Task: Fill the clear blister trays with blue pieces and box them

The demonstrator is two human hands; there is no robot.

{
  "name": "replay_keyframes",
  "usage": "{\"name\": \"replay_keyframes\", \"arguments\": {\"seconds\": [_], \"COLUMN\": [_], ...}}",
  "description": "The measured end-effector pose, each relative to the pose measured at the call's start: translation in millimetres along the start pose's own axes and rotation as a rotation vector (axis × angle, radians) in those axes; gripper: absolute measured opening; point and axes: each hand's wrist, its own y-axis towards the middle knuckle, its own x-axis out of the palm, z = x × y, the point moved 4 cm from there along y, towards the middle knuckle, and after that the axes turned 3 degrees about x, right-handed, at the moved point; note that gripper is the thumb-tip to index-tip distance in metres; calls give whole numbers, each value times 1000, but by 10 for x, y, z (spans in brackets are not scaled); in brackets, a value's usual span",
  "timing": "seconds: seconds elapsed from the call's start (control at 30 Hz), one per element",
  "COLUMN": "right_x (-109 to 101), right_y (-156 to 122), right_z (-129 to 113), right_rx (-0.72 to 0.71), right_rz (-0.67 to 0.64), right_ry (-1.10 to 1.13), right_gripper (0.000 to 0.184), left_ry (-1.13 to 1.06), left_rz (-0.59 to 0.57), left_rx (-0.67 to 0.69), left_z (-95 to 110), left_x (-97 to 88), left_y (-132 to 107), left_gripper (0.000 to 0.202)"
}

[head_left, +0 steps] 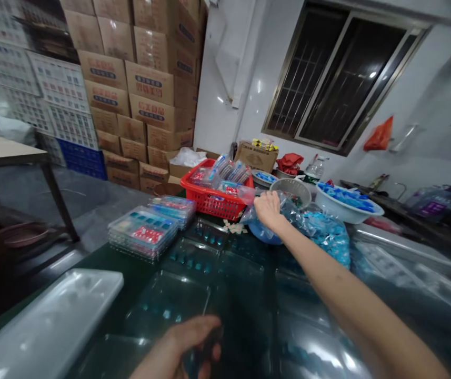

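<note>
Free passage just above the flat clear trays (166, 305) on the tabletop (102, 273), from near edge toward far edge; stacked trays (142, 233) blocking the left; red basket (213, 197) ahead; plastic bag of blue pieces (323, 237) crowding the right.

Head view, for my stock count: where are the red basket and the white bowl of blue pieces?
Red plastic basket (213, 202), head view, front wall.
White bowl (339, 211), head view, outer wall.

My dark green tabletop (130, 271) carries clear blister trays (166, 305), stacked filled trays (143, 234), a red plastic basket (213, 197), bagged blue parts (325, 237).
</note>
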Motion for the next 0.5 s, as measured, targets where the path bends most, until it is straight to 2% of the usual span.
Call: {"name": "replay_keyframes", "arguments": {"seconds": [0.03,0.13,0.2,0.27,0.33,0.4,0.5], "right_x": [2,-80,-227,-389,-519,-570,-514], "right_y": [-57,-385,-746,-1196,-1665,-2067,-2459], "right_z": [-5,-94,-187,-299,-407,-481,-484], "right_rx": [10,37,34,-21,-74,-96,-64], "right_rz": [8,92,199,232,222,199,189], "right_ry": [12,133,372,659,848,947,956], "right_gripper": [24,24,18,19,16,14,21], "left_ry": [-27,-25,-27,-17,15,61,158], "left_rz": [19,-63,-131,-178,-204,-225,-286], "left_rx": [56,91,101,103,107,116,123], "left_z": [103,272,293,258,195,121,-6], "left_x": [24,124,166,196,236,304,469], "left_y": [-43,-85,-76,-78,-94,-113,-135], "left_gripper": [21,26,28,28,25,20,19]}}
